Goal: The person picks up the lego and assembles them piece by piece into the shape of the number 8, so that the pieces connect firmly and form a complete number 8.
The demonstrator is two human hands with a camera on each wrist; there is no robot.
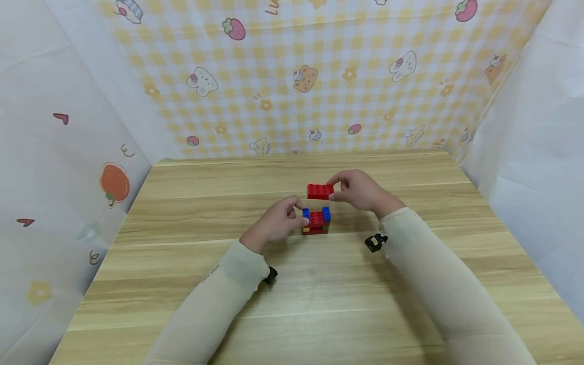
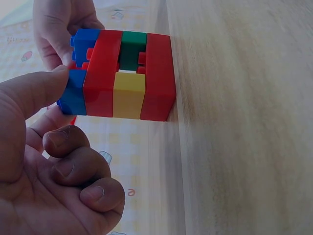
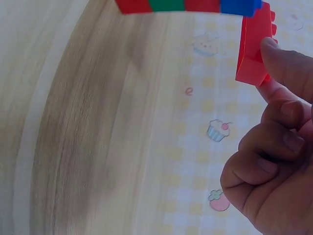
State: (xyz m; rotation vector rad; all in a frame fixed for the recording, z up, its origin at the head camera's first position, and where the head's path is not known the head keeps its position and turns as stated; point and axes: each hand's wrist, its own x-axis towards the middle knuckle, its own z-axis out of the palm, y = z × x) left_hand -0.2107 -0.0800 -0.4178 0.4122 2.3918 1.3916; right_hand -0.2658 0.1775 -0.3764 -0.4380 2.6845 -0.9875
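A small block stack (image 1: 316,221) stands on the wooden table, built of two long red bricks with a yellow brick (image 2: 129,95) and a green brick (image 2: 133,51) between them. Two blue bricks (image 1: 326,214) sit on top, one at each end. My left hand (image 1: 280,221) pinches the left blue brick (image 2: 74,93) between thumb and forefinger, its other fingers curled. Just above and behind the stack, my right hand (image 1: 358,191) holds a loose red brick (image 1: 320,191) by its right end, studs up, between thumb and forefinger.
The wooden table (image 1: 182,213) meets a yellow checked cloth (image 1: 283,111) at the back. White cloth walls (image 1: 529,126) rise at both sides. A black wrist device (image 1: 376,242) hangs at the right cuff, another black one (image 1: 270,275) at the left.
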